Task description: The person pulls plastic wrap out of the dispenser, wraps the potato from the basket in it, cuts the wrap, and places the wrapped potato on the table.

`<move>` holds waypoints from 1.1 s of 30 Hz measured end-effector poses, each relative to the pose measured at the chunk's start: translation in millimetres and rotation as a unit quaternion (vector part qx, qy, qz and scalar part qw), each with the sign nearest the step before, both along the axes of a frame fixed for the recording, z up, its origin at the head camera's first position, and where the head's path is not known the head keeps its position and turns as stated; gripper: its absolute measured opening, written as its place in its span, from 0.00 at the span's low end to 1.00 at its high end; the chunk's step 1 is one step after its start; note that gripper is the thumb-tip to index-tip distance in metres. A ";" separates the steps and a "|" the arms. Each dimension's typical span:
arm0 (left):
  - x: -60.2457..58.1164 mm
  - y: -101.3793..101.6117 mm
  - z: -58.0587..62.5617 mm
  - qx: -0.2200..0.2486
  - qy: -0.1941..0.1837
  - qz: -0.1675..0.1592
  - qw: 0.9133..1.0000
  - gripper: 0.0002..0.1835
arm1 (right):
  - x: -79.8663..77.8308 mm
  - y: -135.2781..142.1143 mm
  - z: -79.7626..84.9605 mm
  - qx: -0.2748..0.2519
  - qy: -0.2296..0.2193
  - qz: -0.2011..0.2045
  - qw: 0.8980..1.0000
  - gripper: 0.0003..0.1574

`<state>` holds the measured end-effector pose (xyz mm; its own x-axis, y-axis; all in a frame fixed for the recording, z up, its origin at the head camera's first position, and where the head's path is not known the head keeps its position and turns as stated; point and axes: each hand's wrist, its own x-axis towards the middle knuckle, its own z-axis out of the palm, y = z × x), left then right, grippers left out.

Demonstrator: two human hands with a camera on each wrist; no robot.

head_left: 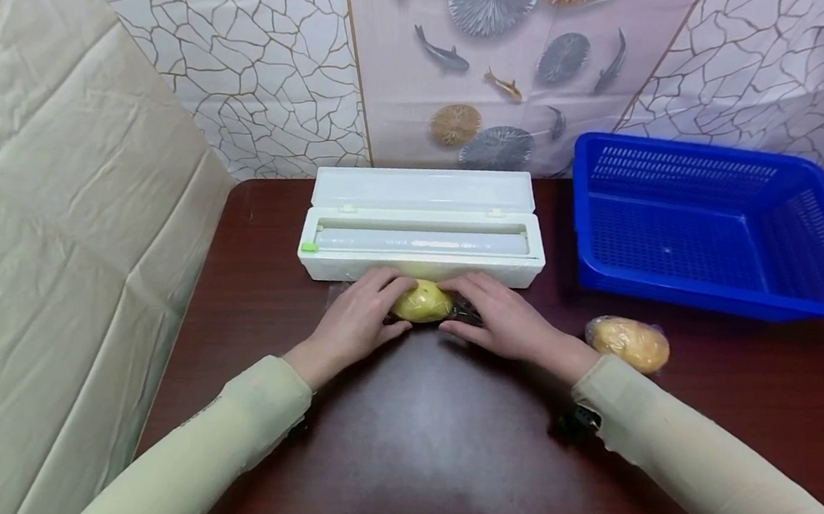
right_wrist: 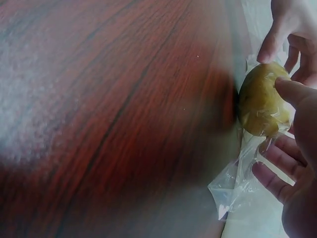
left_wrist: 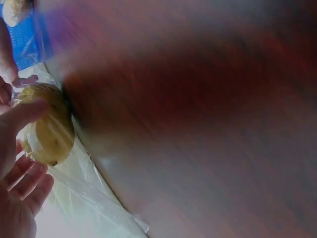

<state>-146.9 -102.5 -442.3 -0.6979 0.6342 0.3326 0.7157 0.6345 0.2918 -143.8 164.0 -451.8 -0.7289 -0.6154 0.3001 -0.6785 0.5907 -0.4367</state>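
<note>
A yellow potato with cling film around it lies on the table, right before the white dispenser box. My left hand holds its left end, the thumb lying over the film in the left wrist view. From the other side my right hand grips the potato, thumb on top and fingers curled behind it. Loose clear film sticks out past both ends. Parts of the fingertips are hidden behind the potato.
The white cling film box stands with its lid raised, a film roll and a green slider showing. A second wrapped potato lies beside my right wrist, before a blue basket. A patterned wall covering hangs behind.
</note>
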 end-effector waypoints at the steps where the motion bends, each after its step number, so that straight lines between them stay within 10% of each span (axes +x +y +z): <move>1: -0.6 0.2 0.3 -0.005 0.001 -0.001 1.000 0.32 | 0.4 -0.2 0.4 -0.002 -0.006 -0.002 1.000 0.34; 20: -14.6 -2.3 7.7 0.004 -0.055 -0.019 0.998 0.29 | 0.7 3.2 4.1 -0.004 0.026 0.000 1.000 0.36; 33: -23.0 -4.4 11.3 0.067 -0.094 -0.012 0.993 0.31 | 1.6 2.6 2.8 -0.049 -0.052 -0.030 0.997 0.36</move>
<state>-169.9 -107.0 -431.0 -0.7410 0.6101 0.2806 0.6552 0.5652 0.5013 -142.2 166.6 -449.0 -0.7940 -0.5412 0.2768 -0.5908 0.5799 -0.5609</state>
